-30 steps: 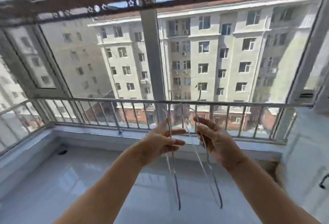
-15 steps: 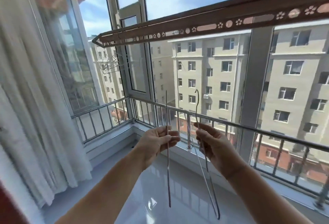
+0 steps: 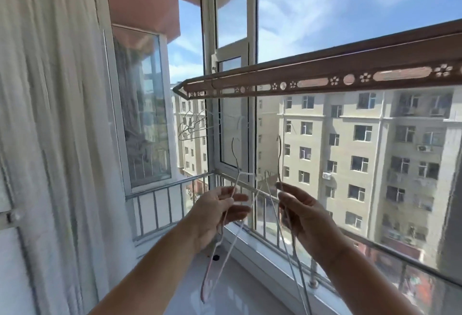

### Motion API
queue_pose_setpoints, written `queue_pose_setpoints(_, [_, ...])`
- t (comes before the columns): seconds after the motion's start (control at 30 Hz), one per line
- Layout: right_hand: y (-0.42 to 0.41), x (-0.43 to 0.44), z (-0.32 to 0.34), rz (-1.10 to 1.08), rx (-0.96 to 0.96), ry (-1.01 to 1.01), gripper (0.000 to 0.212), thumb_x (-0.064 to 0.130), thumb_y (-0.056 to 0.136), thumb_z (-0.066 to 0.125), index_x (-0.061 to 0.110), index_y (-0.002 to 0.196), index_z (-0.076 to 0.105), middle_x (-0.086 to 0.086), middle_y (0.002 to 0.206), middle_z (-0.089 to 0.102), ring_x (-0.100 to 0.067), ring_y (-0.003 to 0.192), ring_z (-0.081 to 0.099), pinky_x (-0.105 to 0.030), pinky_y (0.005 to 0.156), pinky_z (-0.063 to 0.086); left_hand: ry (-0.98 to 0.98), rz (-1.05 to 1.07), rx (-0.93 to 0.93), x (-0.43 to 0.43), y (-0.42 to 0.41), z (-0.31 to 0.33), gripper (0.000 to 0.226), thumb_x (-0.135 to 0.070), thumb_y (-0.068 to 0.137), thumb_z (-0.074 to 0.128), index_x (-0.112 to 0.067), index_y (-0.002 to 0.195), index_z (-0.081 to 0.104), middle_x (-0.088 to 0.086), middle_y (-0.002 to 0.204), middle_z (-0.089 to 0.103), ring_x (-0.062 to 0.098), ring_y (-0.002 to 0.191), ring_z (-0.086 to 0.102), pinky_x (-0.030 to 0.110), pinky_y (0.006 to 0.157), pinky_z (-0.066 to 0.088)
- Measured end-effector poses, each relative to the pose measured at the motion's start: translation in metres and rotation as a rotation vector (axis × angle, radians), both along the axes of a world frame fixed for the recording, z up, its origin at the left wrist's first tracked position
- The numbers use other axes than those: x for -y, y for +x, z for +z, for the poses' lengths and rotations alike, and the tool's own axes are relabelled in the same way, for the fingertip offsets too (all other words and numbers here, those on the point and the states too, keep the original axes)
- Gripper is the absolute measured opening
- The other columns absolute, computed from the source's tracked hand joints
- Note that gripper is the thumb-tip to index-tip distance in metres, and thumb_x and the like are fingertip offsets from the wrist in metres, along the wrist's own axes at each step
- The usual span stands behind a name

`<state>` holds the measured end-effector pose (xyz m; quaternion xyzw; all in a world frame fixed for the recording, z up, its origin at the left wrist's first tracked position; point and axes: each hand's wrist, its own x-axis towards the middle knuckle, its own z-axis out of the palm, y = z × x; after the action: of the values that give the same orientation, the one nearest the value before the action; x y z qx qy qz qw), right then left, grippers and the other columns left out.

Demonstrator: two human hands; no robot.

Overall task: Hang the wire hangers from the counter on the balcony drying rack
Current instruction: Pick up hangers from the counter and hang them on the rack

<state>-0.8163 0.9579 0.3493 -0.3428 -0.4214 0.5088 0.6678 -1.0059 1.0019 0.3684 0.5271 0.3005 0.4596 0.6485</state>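
Head view has swung left and upward over the last second, so the tip of the drying rack (image 3: 325,82) is now in sight, with a small cluster of hung hangers (image 3: 192,124) just below that end. Both hands sit well beneath the bar, out over the balcony railing (image 3: 170,187). The left hand (image 3: 215,212) is half closed, thumb and fingers pinching the shoulder wire of a pale hanger (image 3: 240,173). That hanger was edge-on a moment ago and has since turned so its hook and shoulders show. The right hand (image 3: 305,214) is likewise loosely curled, nipping a second hanger (image 3: 279,159) just under its neck, hook pointing up. The two wires were close together before and are now apart — one per hand, it seems, though the lower loops blur. I judge the sorting done, and what remains is raising each hook to the bar, beside the ones already there.
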Motion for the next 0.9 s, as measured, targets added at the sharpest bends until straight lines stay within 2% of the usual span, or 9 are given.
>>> queue_pose_setpoints(0.07, [0.001, -0.033, 0.01, 0.003, 0.018, 0.018, 0.048, 0.016, 0.066, 0.068, 0.008, 0.113, 0.064, 0.003, 0.063, 0.058, -0.006, 0.056, 0.048, -0.014, 0.05, 0.041, -0.009, 0.01, 0.019, -0.034, -0.001, 0.006, 0.026, 0.006, 0.094, 0.039, 0.007, 0.117, 0.051, 0.025, 0.11, 0.067, 0.026, 0.079, 0.07, 0.03, 0.068, 0.059])
queue_pose_setpoints(0.2, [0.0, -0.098, 0.028, -0.017, 0.048, 0.053, 0.039, 0.015, 0.072, 0.066, 0.011, 0.11, 0.065, 0.007, 0.061, 0.059, -0.004, 0.056, 0.048, -0.015, 0.054, 0.04, -0.019, 0.042, 0.024, -0.099, 0.0, 0.02, 0.026, 0.005, 0.094, 0.04, 0.006, 0.116, 0.054, 0.023, 0.107, 0.066, 0.018, 0.07, 0.064, 0.021, 0.053, 0.053])
queue_pose_setpoints(0.33, [-0.006, -0.17, 0.044, -0.108, 0.098, 0.077, 0.023, 0.006, 0.085, 0.061, 0.013, 0.106, 0.067, 0.001, 0.061, 0.05, -0.009, 0.054, 0.042, -0.015, 0.048, 0.039, 0.0, 0.059, 0.027, -0.173, -0.001, 0.033, 0.025, 0.006, 0.093, 0.04, 0.004, 0.113, 0.056, 0.015, 0.089, 0.067, 0.012, 0.06, 0.056, 0.018, 0.047, 0.048])
queue_pose_setpoints(0.5, [-0.018, -0.252, 0.062, -0.228, 0.136, 0.115, 0.022, 0.007, 0.087, 0.06, 0.011, 0.107, 0.066, 0.0, 0.06, 0.048, -0.012, 0.057, 0.039, -0.024, 0.057, 0.031, -0.017, 0.04, 0.033, -0.269, -0.008, 0.045, 0.022, 0.006, 0.093, 0.042, 0.003, 0.108, 0.057, 0.013, 0.08, 0.061, 0.011, 0.055, 0.05, 0.016, 0.041, 0.044])
queue_pose_setpoints(0.63, [-0.024, -0.306, 0.075, -0.311, 0.147, 0.116, 0.023, 0.007, 0.086, 0.06, 0.01, 0.108, 0.066, 0.006, 0.054, 0.051, -0.01, 0.056, 0.039, -0.022, 0.056, 0.033, 0.001, -0.005, -0.007, -0.338, -0.01, 0.059, 0.023, 0.004, 0.094, 0.041, 0.004, 0.112, 0.055, 0.011, 0.077, 0.056, 0.012, 0.054, 0.047, 0.018, 0.04, 0.041])
queue_pose_setpoints(0.8, [-0.023, -0.361, 0.088, -0.371, 0.152, 0.111, 0.023, 0.006, 0.085, 0.061, 0.01, 0.107, 0.066, 0.005, 0.055, 0.049, -0.008, 0.054, 0.039, -0.021, 0.056, 0.032, 0.053, -0.031, -0.062, -0.412, -0.004, 0.074, 0.023, 0.0, 0.095, 0.038, 0.003, 0.11, 0.055, 0.005, 0.06, 0.051, 0.007, 0.038, 0.045, 0.017, 0.035, 0.036])
queue_pose_setpoints(0.9, [-0.018, -0.386, 0.095, -0.387, 0.2, 0.12, 0.022, 0.008, 0.086, 0.061, 0.011, 0.107, 0.066, 0.005, 0.054, 0.049, -0.007, 0.051, 0.039, -0.02, 0.052, 0.035, 0.106, -0.052, -0.067, -0.445, 0.001, 0.079, 0.02, -0.003, 0.096, 0.038, -0.001, 0.1, 0.058, 0.004, 0.056, 0.049, 0.009, 0.04, 0.044, 0.018, 0.037, 0.036])
